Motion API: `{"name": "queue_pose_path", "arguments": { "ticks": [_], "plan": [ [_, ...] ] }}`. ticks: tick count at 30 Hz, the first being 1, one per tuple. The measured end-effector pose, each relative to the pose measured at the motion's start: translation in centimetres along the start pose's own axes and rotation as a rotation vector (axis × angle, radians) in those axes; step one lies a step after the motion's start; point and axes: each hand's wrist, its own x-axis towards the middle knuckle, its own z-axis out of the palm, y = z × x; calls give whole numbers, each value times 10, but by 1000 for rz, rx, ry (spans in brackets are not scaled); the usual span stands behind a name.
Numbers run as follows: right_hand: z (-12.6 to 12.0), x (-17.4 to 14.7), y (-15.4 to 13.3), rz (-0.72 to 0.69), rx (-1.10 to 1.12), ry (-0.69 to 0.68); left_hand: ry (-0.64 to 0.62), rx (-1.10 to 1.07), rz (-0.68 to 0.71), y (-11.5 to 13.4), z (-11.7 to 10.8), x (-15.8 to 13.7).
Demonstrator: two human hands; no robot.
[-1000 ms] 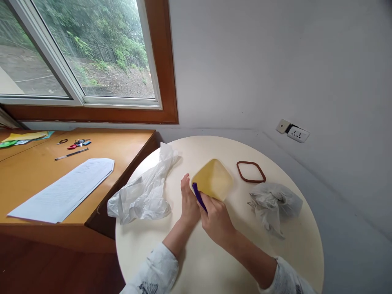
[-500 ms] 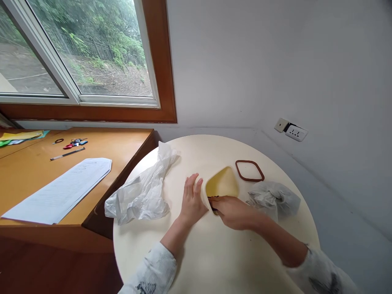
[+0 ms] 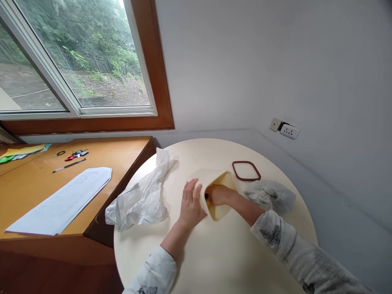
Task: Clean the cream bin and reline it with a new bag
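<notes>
A cream plastic bin [image 3: 228, 179] lies tipped on its side on the round table [image 3: 211, 253], its open mouth turned toward me. My left hand [image 3: 191, 204] grips its left side, fingers around the outer wall near the rim. Deep inside the bin is my right hand [image 3: 219, 194], curled, with its fingertips mostly hidden. A small dark thing [image 3: 206, 196] shows at those fingers, too covered to name. Behind the bin, to its right, rests a loose brown rim ring [image 3: 246, 179].
A crumpled white plastic bag [image 3: 141, 204] spreads over the table's left side. On the right sits a knotted plastic bag [image 3: 272, 196]. The wooden desk [image 3: 128, 153] at left bears papers [image 3: 67, 200], a pen [image 3: 69, 165] and keys [image 3: 76, 154]. A wall socket [image 3: 290, 131] is beyond the table.
My right hand has gone from the bin's mouth deeper inside, taking the dark thing in with it. My left hand keeps its hold. The view has shifted slightly.
</notes>
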Motion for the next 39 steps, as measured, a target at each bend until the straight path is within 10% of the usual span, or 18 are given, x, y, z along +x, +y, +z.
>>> {"name": "queue_pose_path", "arguments": {
  "ticks": [11, 16, 26, 31, 39],
  "plan": [
    [-38, -92, -11, 43, 32, 41, -34, -76, -30, 0, -2, 9],
    [-35, -117, -29, -82, 436, 201, -4, -67, -64, -2, 1, 8],
    [-39, -116, -29, 301, 1549, 593, -44, -145, -350, 9, -13, 15],
    [-46, -128, -20, 407, 909, 846, -60, -207, -452, 10, -16, 17],
    [1, -98, -65, -50, 57, 638, -50, -153, -448, 11, -14, 13]
  ]
}}
